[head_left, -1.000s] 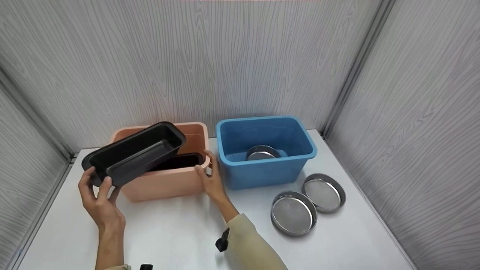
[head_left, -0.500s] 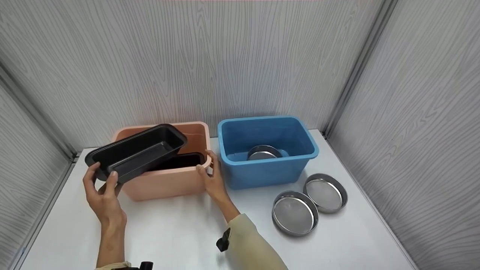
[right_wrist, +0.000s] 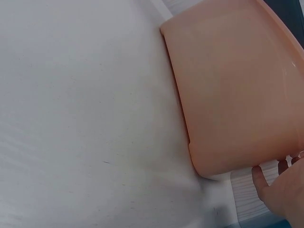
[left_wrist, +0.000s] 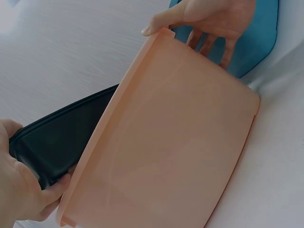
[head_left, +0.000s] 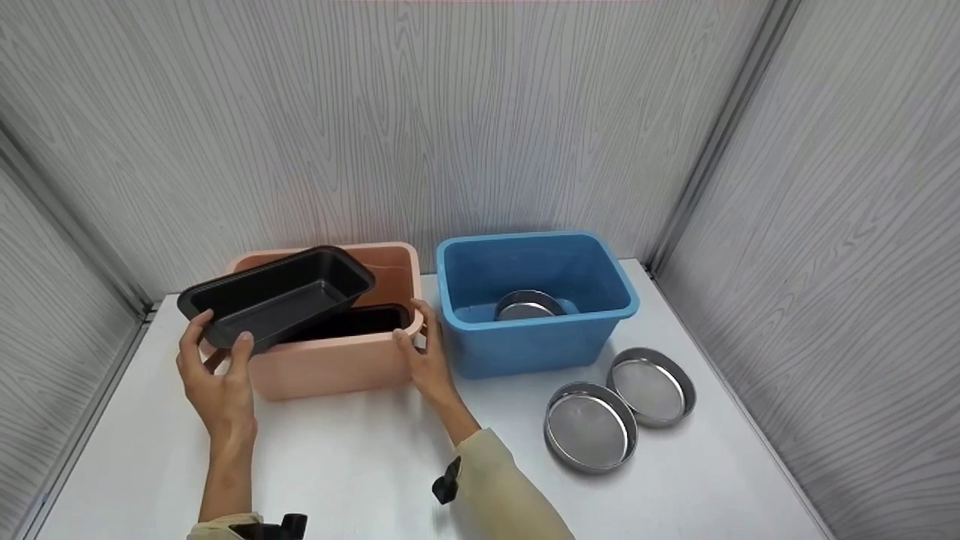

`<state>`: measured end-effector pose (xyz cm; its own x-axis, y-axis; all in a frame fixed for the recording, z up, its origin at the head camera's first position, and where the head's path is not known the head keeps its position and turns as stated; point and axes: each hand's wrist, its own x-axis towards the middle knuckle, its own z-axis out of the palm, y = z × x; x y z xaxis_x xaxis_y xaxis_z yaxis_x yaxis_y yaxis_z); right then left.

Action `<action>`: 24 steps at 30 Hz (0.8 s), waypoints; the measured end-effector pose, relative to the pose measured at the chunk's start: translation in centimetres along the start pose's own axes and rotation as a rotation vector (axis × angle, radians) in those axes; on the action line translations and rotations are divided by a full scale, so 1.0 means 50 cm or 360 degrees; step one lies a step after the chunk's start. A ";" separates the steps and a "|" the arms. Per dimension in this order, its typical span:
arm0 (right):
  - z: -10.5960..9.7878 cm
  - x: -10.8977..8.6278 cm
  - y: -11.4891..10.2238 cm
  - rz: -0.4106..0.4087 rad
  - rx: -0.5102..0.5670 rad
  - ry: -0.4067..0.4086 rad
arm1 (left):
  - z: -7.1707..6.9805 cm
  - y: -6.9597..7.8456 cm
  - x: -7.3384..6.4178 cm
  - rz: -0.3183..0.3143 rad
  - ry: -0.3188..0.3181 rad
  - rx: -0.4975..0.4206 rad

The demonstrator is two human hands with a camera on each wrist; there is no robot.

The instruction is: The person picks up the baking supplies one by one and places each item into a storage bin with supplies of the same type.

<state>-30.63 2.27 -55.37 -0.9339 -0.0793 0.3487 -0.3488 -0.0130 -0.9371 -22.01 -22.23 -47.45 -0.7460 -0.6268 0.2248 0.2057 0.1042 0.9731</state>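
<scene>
My left hand grips the near left end of a black loaf pan, thumb and fingers at its rim. The pan tilts over the left part of the pink bin, its far end raised toward the back. Inside that bin a second dark pan shows partly, the rest hidden under the held one. My right hand holds the bin's front right corner, thumb on the rim. In the left wrist view, the loaf pan leans across the bin's rim, with fingers curled under its end.
A blue bin stands right of the pink one, with a round metal sieve inside. Two more round sieves lie touching on the white table at the right. Grey wood-grain walls enclose the back and sides.
My left hand and the near end of the loaf pan have moved right and a little farther back, lower over the pink bin. My right hand has kept its hold on the corner.
</scene>
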 end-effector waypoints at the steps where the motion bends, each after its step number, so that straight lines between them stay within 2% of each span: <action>1: -0.001 0.000 0.002 -0.0003 -0.0002 -0.0002 | 0.000 0.000 0.001 0.0003 -0.0005 0.0014; 6: -0.007 0.001 0.001 -0.0010 -0.0010 -0.0010 | -0.001 -0.001 0.004 0.0066 -0.0046 0.0105; 13: -0.010 0.003 0.005 -0.0027 -0.0030 0.0006 | 0.011 0.003 0.013 0.0240 -0.0143 0.0246; 24: -0.004 -0.010 -0.001 0.0020 -0.0007 0.0023 | 0.022 0.007 0.004 0.0338 -0.0216 0.0330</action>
<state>-30.15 2.52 -55.52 -0.9392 -0.0648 0.3372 -0.3375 -0.0077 -0.9413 -22.78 -21.48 -46.99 -0.7805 -0.4671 0.4154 0.2431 0.3854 0.8902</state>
